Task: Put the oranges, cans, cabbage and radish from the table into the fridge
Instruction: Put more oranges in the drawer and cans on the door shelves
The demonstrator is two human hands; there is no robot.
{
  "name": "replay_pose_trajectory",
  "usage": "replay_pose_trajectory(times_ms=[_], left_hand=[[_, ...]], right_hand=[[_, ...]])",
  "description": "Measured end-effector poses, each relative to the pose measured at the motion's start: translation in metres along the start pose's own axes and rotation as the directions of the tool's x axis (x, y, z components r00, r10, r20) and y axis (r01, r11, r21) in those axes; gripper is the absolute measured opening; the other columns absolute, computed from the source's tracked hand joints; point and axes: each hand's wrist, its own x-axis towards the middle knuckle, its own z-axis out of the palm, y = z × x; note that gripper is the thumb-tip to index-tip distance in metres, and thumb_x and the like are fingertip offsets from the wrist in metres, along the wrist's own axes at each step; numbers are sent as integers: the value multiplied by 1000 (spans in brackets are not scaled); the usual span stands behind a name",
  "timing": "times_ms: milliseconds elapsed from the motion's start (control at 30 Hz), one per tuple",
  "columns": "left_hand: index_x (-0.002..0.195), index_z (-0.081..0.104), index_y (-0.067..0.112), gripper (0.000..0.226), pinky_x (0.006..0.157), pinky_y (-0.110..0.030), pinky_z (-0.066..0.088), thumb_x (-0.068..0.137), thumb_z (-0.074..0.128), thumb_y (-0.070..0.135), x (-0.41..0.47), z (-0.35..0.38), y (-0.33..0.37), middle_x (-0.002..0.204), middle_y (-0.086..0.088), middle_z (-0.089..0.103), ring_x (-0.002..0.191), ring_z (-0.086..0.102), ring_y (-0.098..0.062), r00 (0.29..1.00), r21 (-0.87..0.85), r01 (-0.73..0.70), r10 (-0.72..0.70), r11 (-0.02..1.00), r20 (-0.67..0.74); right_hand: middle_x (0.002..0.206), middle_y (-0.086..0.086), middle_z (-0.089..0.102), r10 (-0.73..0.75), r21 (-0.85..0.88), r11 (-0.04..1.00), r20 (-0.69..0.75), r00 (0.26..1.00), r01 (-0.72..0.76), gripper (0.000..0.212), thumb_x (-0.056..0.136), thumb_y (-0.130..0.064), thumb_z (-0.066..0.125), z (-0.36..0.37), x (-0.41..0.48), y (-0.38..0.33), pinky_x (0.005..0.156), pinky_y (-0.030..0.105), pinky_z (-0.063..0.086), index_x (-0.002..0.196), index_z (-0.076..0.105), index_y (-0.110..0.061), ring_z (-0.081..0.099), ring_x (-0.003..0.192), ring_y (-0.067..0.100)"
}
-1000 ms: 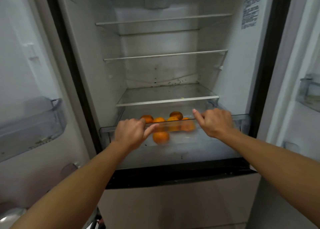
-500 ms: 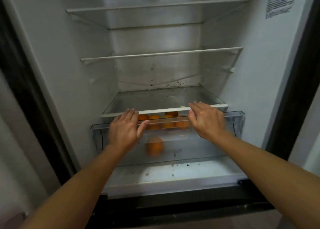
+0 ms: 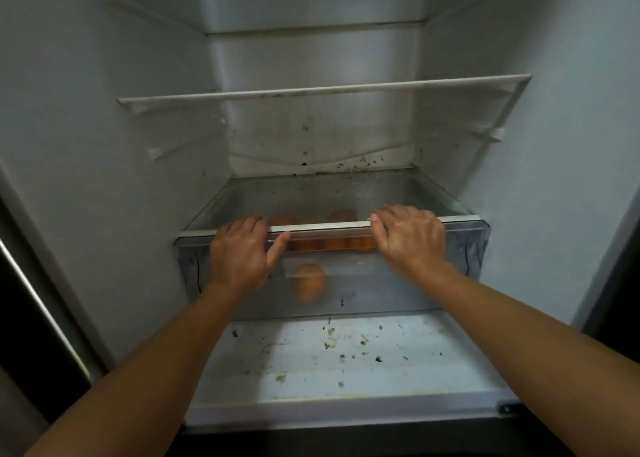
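The fridge stands open in front of me. Its clear crisper drawer point(image 3: 464, 249) sits low in the compartment, pushed back under the glass shelf point(image 3: 332, 193). Several oranges point(image 3: 308, 282) lie inside it, one near the front wall and others at the back point(image 3: 341, 242). My left hand point(image 3: 240, 254) presses flat on the drawer's front, fingers over its top edge. My right hand point(image 3: 408, 237) rests the same way further right. Neither hand holds an object. No cans, cabbage or radish are in view.
A white wire-edged shelf point(image 3: 325, 88) spans the fridge above the glass shelf, with nothing on it. The fridge floor point(image 3: 346, 359) in front of the drawer is white and speckled with crumbs. A dark door edge point(image 3: 31, 301) runs down the left.
The drawer has slid back into the fridge under both hands, from sticking out past the glass shelf to sitting under it. My view has moved closer.
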Motion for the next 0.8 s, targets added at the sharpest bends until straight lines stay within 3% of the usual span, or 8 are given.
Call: replay_pose_trajectory(times_ms=[200, 300, 367, 433, 567, 700, 800], left_hand=[[84, 64, 10, 63, 66, -37, 43, 94, 23, 57, -1, -9, 1, 81, -13, 64, 75, 60, -34, 996, 75, -16, 9, 997, 85], [104, 63, 6, 56, 82, -43, 44, 95, 24, 46, -11, -19, 6, 100, -18, 64, 94, 59, -36, 984, 58, -14, 4, 998, 179], [129, 51, 4, 46, 99, -48, 37, 93, 35, 28, -26, -29, 9, 127, -21, 55, 120, 49, -38, 974, 80, -27, 8, 996, 225], [132, 48, 5, 46, 101, -49, 36, 88, 51, 16, -49, -44, 12, 135, -22, 47, 129, 41, -38, 963, 70, -8, -11, 997, 270], [103, 59, 7, 23, 77, -43, 45, 86, 50, 20, -105, -93, 27, 107, -17, 58, 101, 56, -38, 959, -14, -5, 9, 1000, 285], [105, 56, 13, 24, 71, -38, 45, 94, 44, 30, -178, -140, 40, 106, -10, 63, 94, 61, -33, 922, -72, -17, 44, 997, 386], [92, 54, 16, 20, 62, -36, 41, 95, 41, 31, -241, -171, 39, 96, -8, 66, 82, 62, -31, 901, -97, -72, 106, 993, 420]], right_hand=[[89, 9, 71, -5, 6, 1000, 79, 997, 4, 62, 93, -47, 20, -13, -3, -4, 72, 38, 44, 90, 73, -16, 64, 83, 32], [110, 10, 65, -8, 42, 999, 162, 987, 1, 70, 91, -54, 11, -29, -9, -4, 86, 41, 40, 110, 66, -15, 57, 105, 31], [126, 14, 57, 6, 58, 998, 177, 984, -16, 58, 96, -51, 23, -39, -23, -2, 97, 43, 36, 126, 56, -14, 48, 120, 32], [139, 17, 46, -15, 40, 999, 186, 982, 8, 48, 97, -39, 43, -51, -46, -5, 105, 44, 31, 138, 45, -14, 38, 131, 34], [143, 14, 39, -4, 2, 1000, 277, 961, 4, 55, 93, -31, 51, -84, -103, -26, 104, 42, 33, 144, 33, -20, 35, 131, 32], [132, 10, 50, -5, -18, 1000, 365, 931, 12, 47, 93, -32, 48, -113, -171, -60, 96, 40, 39, 137, 43, -18, 46, 118, 29], [126, 9, 55, -66, 26, 998, 432, 900, 61, 39, 94, -30, 49, -138, -224, -94, 93, 40, 42, 130, 54, -16, 50, 112, 28]])
